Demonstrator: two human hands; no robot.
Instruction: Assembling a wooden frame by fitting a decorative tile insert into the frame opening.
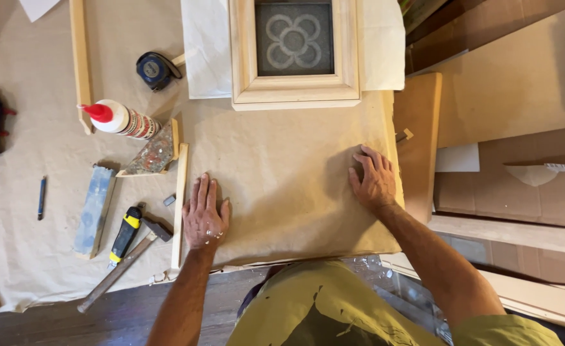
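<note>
— What are the hands doing?

— Both are lying flat, fingers spread, holding nothing. The left hand is pressing on the creased brown paper sheet covering the tabletop, near its front edge; the right hand is pressing the same sheet at the tabletop's right edge.

— What is sitting beside the left hand?

— A thin pale wooden strip is lying just to its left (running front to back). Beyond that, a yellow-and-black handled tool and a long blue-grey block are resting.

— And farther back?

— A white glue bottle with a red nozzle is lying on its side, a dark tape measure is sitting behind it, and a pale wooden frame holding a grey flower-patterned tile is resting at the back edge.
</note>
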